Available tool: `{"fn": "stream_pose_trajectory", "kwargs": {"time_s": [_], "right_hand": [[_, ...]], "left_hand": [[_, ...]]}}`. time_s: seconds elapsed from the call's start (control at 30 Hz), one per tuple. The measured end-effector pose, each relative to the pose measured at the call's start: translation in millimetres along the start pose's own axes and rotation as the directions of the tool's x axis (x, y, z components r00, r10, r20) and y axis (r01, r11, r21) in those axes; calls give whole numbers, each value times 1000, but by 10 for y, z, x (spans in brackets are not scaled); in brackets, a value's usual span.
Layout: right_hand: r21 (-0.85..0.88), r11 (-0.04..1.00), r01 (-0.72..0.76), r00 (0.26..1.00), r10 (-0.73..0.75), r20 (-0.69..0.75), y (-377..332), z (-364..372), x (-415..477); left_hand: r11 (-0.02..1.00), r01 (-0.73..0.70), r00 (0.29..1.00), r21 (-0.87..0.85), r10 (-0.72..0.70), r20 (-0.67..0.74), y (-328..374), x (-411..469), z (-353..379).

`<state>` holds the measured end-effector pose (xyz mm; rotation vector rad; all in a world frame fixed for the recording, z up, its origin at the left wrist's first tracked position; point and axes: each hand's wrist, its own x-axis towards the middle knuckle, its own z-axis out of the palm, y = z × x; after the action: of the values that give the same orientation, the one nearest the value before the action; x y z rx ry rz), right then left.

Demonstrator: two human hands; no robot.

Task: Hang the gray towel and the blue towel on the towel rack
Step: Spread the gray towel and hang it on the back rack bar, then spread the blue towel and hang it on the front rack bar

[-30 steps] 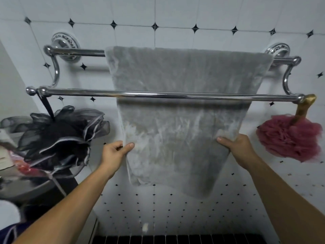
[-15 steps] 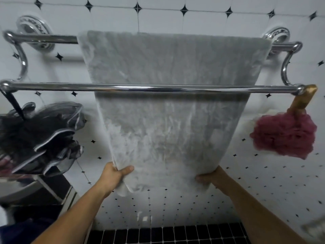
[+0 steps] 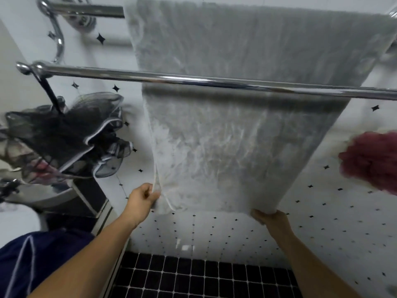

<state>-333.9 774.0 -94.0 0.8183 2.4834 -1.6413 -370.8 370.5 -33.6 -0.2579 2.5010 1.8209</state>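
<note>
From the head camera I see the plush gray towel (image 3: pixel 236 136) draped over the chrome rack's rear bar (image 3: pixel 86 10), filling centre frame. My left hand (image 3: pixel 140 200) and right hand (image 3: pixel 269 218) pinch its bottom corners. It looks soft, light and floppy, so the hem corners are the best hold.

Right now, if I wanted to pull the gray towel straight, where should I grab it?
Probably pinch the gray towel at its two bottom corners, reaching up from below. It hangs over the back bar with its loose lower edge free; the left hand and right hand hold there.
</note>
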Motion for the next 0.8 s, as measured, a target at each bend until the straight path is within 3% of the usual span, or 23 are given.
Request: {"fn": "stream_pose_trajectory", "kwargs": {"time_s": [0.1,0.17,0.23,0.33,0.43,0.6,0.7,0.8], "right_hand": [[-223,968,-117,992,123,15,247,182,-149],[-488,858,-162,966,240,101,322,479,-332],[-619,774,-137,929,318,192,299,883,-626],[-598,800,-37,878,312,363,161,1548,-1131],[-531,839,124,804,229,549,-51,2321,-1670],[-404,866,295,687,102,720,-436,3799,-2614],[-306,871,383,712,-67,699,-646,4540,-3052],[-372,771,518,784,-253,568,-851,4925,-3337]], "left_hand": [[994,47,999,101,-48,6,-272,-223,-315],[987,36,998,156,-43,45,-493,-432,-639],[962,25,998,270,-41,51,-714,-652,-1044],[916,12,998,402,-32,45,-1004,-967,-1717],[855,57,998,515,-33,-57,-1298,-1260,-2466],[772,124,979,623,8,-205,-1840,-1702,-3569],[770,142,982,622,-30,-187,-2145,-1845,-4003],[800,68,998,596,-54,-41,-2329,-1938,-4137]]}}
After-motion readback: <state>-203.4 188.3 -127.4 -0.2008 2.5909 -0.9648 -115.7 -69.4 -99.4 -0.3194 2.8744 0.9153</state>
